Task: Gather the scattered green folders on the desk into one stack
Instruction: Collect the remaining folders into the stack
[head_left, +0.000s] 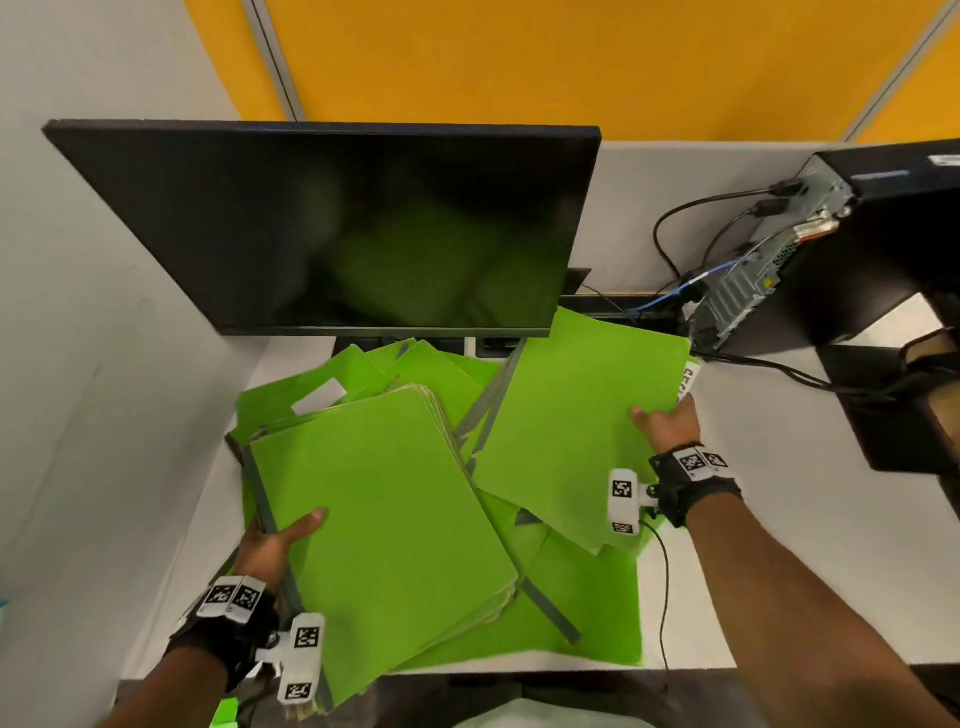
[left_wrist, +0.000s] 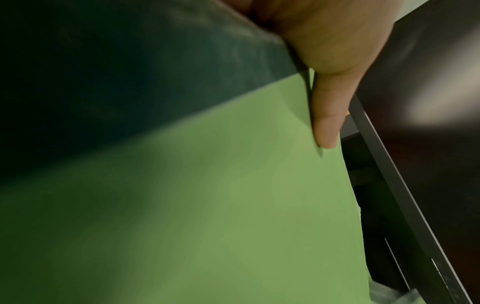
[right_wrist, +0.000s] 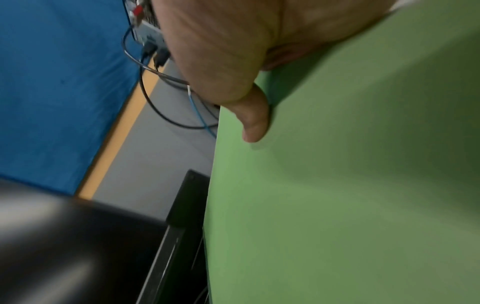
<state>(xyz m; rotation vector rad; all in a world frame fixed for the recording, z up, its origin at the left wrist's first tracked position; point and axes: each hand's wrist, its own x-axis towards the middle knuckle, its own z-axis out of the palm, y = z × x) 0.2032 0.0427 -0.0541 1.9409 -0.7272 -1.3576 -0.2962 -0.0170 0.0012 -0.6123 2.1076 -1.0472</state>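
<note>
A thick stack of green folders (head_left: 384, 509) lies tilted over the desk's front left. My left hand (head_left: 280, 535) grips its left edge, thumb on top; in the left wrist view that thumb (left_wrist: 327, 123) presses the green cover (left_wrist: 233, 205). To the right, a single green folder (head_left: 576, 415) is held raised at its right edge by my right hand (head_left: 667, 423), thumb on top. The right wrist view has my thumb (right_wrist: 254, 123) on that folder (right_wrist: 337, 185). More green folders (head_left: 582, 613) lie loose beneath and behind, partly hidden.
A dark monitor (head_left: 332, 228) hangs over the back of the white desk (head_left: 691, 623), close above the folders. A computer case (head_left: 810, 244) with cables (head_left: 670, 249) stands at the back right. A dark stand (head_left: 893, 405) is at the right. A grey partition (head_left: 104, 364) is on the left.
</note>
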